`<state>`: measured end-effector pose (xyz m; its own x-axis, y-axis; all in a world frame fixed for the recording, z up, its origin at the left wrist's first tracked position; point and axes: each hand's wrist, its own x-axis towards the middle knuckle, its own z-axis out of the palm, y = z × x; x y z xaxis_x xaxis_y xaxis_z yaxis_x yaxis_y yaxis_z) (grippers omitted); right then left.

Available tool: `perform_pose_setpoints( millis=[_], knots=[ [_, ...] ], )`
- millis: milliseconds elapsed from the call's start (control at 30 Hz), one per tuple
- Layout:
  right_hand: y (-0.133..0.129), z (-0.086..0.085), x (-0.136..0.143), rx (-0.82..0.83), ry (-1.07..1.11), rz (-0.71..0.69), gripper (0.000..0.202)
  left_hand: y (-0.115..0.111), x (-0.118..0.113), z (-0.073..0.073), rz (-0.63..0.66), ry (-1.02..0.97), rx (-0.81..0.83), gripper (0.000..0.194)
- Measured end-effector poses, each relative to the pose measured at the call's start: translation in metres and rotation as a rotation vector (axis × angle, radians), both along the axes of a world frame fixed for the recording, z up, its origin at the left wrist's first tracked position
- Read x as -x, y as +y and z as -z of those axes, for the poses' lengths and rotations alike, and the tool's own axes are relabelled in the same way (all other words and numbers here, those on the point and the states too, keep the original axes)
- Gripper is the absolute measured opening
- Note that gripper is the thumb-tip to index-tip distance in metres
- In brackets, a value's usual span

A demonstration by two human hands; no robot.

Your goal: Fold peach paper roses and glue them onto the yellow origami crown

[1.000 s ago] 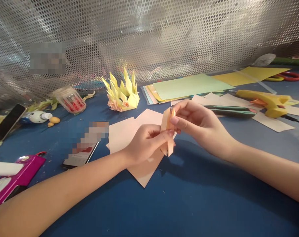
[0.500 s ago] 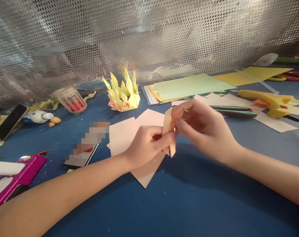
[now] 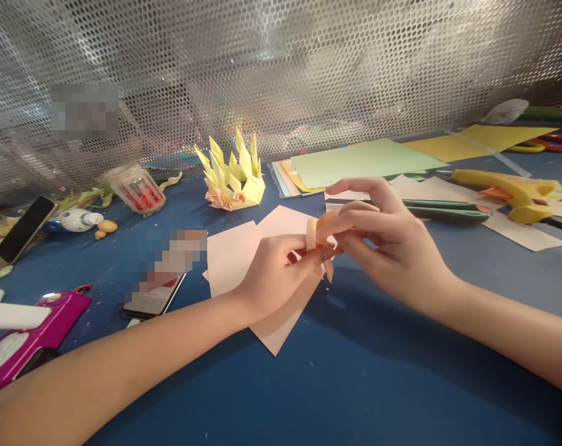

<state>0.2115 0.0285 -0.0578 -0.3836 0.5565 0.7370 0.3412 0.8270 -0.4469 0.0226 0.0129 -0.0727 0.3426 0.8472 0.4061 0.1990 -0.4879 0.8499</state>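
A small folded strip of peach paper (image 3: 311, 234) is held between both hands near the middle of the view. My left hand (image 3: 276, 272) pinches it from the left, thumb and fingers closed. From the right, my right hand (image 3: 387, 241) grips its other side between thumb and index finger, with some fingers raised. Part of the strip hangs below the left fingertips, and the rest is hidden by the fingers. Beneath and behind the left hand lie pale pink paper sheets (image 3: 275, 328) on the blue table (image 3: 225, 396).
A yellow folded-paper piece (image 3: 244, 179) stands at the back, beside stacked coloured sheets (image 3: 355, 164). Right: a green cutter (image 3: 448, 210) and yellow glue gun (image 3: 508, 189). Left: a phone (image 3: 151, 297), a jar (image 3: 139, 189), and a magenta tool (image 3: 60, 322).
The peach strip has tilted and more of it is now covered by the fingers. My right hand has turned slightly, its upper fingers lifting and spreading.
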Motion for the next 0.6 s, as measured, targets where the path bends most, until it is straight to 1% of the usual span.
perform_pose_setpoints(
  millis=[167, 267, 333, 400, 433, 533, 600],
  knots=[
    [0.000, -0.005, -0.001, -0.139, -0.012, -0.005, 0.032, -0.005, -0.002, -0.003, -0.037, 0.040, -0.131, 0.033],
    [-0.006, -0.009, -0.001, -0.148, -0.046, -0.039, 0.032, -0.008, -0.003, -0.003, -0.048, 0.065, -0.248, 0.030],
    [-0.009, -0.011, -0.002, -0.158, -0.058, -0.080, 0.028, -0.010, -0.003, -0.001, -0.074, 0.067, -0.336, 0.024],
    [-0.012, -0.011, -0.002, -0.210, -0.059, -0.119, 0.024, -0.011, -0.002, 0.002, -0.110, 0.066, -0.431, 0.015],
    [-0.014, -0.011, -0.002, -0.242, -0.061, -0.130, 0.022, -0.012, -0.001, 0.003, -0.129, 0.068, -0.477, 0.013],
    [-0.016, -0.011, -0.001, -0.324, -0.060, -0.087, 0.015, -0.012, 0.001, 0.006, -0.186, 0.081, -0.621, 0.025],
    [-0.018, -0.010, 0.000, -0.361, -0.057, -0.037, 0.012, -0.012, 0.000, 0.008, -0.216, 0.102, -0.715, 0.028]
  ],
)
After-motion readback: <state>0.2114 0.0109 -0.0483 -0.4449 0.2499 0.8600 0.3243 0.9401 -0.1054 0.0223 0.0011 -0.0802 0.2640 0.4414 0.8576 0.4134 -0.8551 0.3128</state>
